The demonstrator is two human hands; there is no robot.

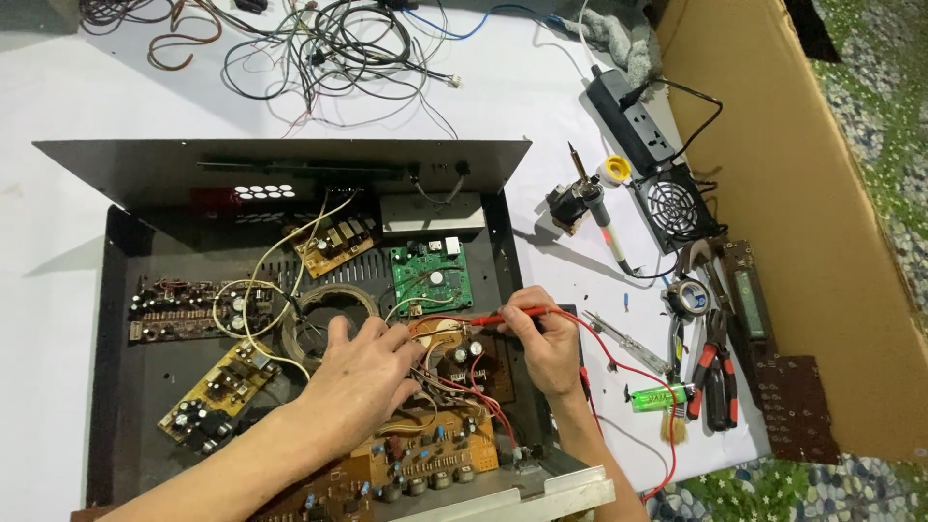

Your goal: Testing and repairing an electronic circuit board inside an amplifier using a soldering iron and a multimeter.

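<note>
A red test probe (483,320) lies pinched between the thumb and fingers of the right hand (546,338), its tip pointing left onto a small brown circuit board (454,353) near the middle of the open black metal chassis (116,387). The probe's red lead (628,372) loops away from the hand, out over the chassis's right wall and down toward the near edge of the white table (541,106). The left hand (362,372) rests on the same board just left of the probe tip, fingers curled down among the wires; whether it pinches anything I cannot tell. Inside the chassis, a green circuit board (430,275) sits behind the hands, a coil of wire (324,309) lies left of them, two yellowish boards (217,387) occupy the left part, and a long brown board with capacitors (406,469) runs along the near wall. Outside the chassis to its right lie a soldering iron (599,208) on its stand, a black power strip (638,121), a small black fan (677,205), a green battery (659,395) and red-handled pliers (715,372). Behind the chassis a tangle of loose wires (329,48) spreads over the table. Farther right than the tools stands a brown cardboard sheet (802,193).
</note>
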